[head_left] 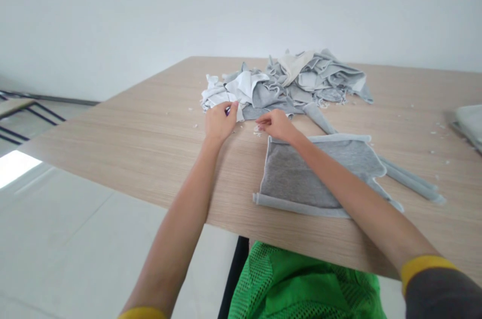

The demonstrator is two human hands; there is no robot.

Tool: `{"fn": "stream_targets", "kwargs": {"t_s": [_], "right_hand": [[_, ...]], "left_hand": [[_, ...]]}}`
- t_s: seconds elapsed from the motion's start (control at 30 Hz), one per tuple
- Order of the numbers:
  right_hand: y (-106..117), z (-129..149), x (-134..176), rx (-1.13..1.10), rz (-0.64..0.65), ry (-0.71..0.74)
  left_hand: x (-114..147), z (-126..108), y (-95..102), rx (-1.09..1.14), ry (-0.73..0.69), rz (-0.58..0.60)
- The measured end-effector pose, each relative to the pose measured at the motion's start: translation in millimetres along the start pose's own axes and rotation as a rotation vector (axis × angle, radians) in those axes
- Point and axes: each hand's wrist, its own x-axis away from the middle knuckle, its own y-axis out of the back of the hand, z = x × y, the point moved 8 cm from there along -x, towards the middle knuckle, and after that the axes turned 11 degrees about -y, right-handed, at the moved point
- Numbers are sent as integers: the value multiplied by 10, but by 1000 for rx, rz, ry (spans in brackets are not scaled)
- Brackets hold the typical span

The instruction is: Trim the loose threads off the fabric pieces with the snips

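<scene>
My left hand is closed at the near edge of a heap of grey and white fabric pieces. A small dark purplish thing shows between its thumb and fingers, too little of it to name. My right hand has its fingers drawn together just above small white scraps on the table; whether they pinch some of these I cannot tell. Beneath my right forearm lies a flat grey fabric piece with pale, rolled edges.
A long, narrow grey fabric strip runs behind the flat piece. Folded fabric sits at the table's right. Lint dots the wooden table. Green mesh is below the front edge; a metal-legged stool stands far left.
</scene>
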Motion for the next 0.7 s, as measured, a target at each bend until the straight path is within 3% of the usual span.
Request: {"fn": "stream_targets", "kwargs": {"t_s": [0.1,0.3,0.53,0.7], "right_hand": [[36,81,20,-2,69,42],[301,202,58,-4,32,113],[-42,366,-261,78,87,114],[47,141,-182,241,216,71]], "left_hand": [[8,-30,5,12,-4,-2],[26,-114,16,18,-10,3],[45,-134,11,7,-26,25],[37,-95,3,11,-20,25]]}}
